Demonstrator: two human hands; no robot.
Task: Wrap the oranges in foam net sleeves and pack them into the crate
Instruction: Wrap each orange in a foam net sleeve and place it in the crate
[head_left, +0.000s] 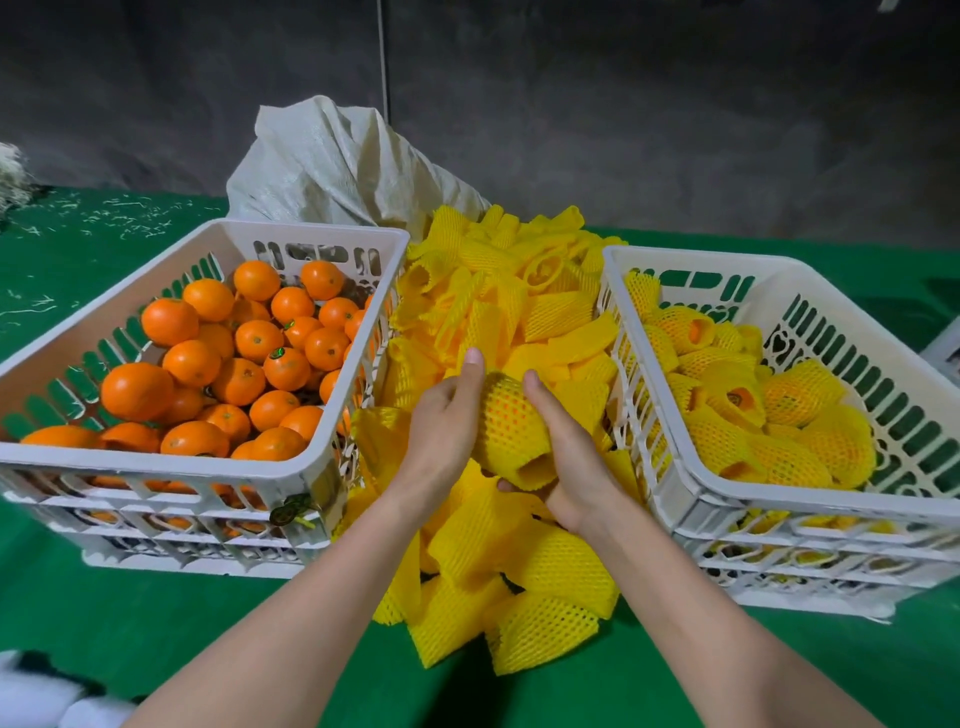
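Observation:
Between my two hands is an orange in a yellow foam net sleeve (511, 428), held above a heap of empty yellow sleeves (519, 561). My left hand (444, 431) grips its left side with the thumb up. My right hand (569, 457) cups its right side and underside. The white crate on the left (202, 465) holds several bare oranges (239, 364). The white crate on the right (675, 483) holds several sleeved oranges (753, 415).
A pale woven sack (337, 166) lies behind the sleeve heap. Everything rests on a green cloth-covered table (156, 623), with white shreds scattered at the far left. Each crate sits on another white crate. A dark wall runs behind.

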